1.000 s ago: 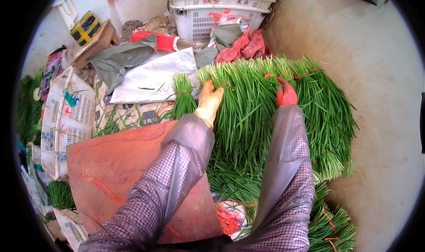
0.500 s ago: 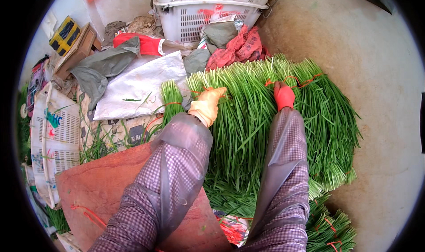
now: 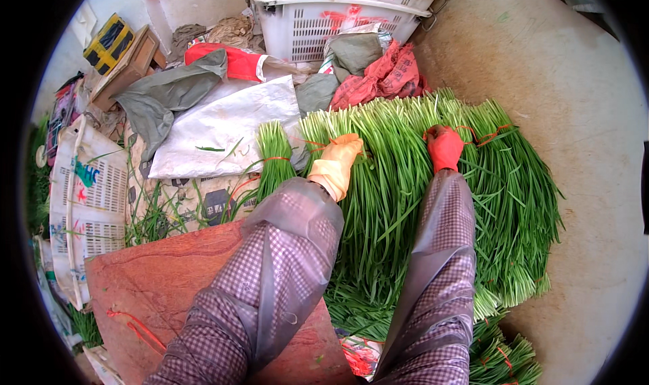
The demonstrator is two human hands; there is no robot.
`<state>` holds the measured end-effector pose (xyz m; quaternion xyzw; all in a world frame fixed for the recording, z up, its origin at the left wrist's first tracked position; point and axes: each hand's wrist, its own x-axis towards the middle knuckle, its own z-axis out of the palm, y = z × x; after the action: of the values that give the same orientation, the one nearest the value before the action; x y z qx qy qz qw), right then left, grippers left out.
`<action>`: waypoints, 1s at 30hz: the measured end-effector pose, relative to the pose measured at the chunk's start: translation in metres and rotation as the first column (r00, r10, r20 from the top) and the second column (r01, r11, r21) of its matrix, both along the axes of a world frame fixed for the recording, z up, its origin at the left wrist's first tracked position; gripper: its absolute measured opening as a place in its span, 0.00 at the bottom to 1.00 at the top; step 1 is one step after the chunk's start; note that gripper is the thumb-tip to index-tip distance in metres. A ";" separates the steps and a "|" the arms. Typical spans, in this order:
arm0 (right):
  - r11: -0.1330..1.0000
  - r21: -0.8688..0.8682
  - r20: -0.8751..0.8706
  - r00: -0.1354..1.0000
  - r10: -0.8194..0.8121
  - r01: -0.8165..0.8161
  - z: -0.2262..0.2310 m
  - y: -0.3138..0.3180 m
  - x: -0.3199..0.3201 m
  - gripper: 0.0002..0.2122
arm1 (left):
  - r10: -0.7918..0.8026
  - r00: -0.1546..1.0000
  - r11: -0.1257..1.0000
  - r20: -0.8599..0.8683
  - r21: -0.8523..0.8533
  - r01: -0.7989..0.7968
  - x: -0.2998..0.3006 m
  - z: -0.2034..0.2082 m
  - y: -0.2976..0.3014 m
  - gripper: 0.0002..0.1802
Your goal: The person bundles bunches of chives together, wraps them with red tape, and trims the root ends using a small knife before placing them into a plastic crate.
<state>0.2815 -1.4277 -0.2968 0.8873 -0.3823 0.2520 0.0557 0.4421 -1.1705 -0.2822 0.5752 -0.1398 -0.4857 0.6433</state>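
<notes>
head view: your left hand (image 3: 339,160), just off centre at 1 o'clock, has shifted right over the green leaves (image 3: 382,196) at 3 o'clock; its fingers, spread apart a second ago, are now bent. your right hand (image 3: 445,148), towards 2 o'clock, is now curled against them (what either pinches, i can't tell). the leaves seem better secured between both.

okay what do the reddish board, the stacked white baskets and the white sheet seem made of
The reddish board is probably wood, dull, with grain-like streaks. The white baskets look like smooth molded plastic, with slotted walls. The white sheet may be plastic or coated fabric, faintly shiny and creased.
</notes>
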 end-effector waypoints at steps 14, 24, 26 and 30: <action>0.345 0.725 0.640 0.768 -0.016 -0.597 0.056 0.088 0.018 0.05 | 0.145 0.989 0.959 0.001 -0.244 -0.140 -0.009 0.016 -0.014 0.17; 0.722 0.458 0.171 0.848 0.502 -0.519 0.041 0.127 0.029 0.17 | 0.121 0.993 0.970 -0.002 -0.210 -0.119 -0.012 0.012 -0.012 0.14; 0.801 0.350 0.034 0.861 0.508 -0.486 0.036 0.131 0.034 0.13 | 0.127 0.992 0.965 -0.020 -0.230 -0.128 -0.014 0.012 -0.011 0.14; 0.835 0.352 0.179 0.906 0.383 -0.423 0.016 0.133 0.039 0.07 | 0.107 0.994 0.960 -0.035 -0.256 -0.112 -0.012 0.019 -0.011 0.14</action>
<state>0.3209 -1.2948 -0.2810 0.9273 -0.2309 0.2232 -0.1923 0.4301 -1.1818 -0.2634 0.4885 -0.1632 -0.4329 0.7398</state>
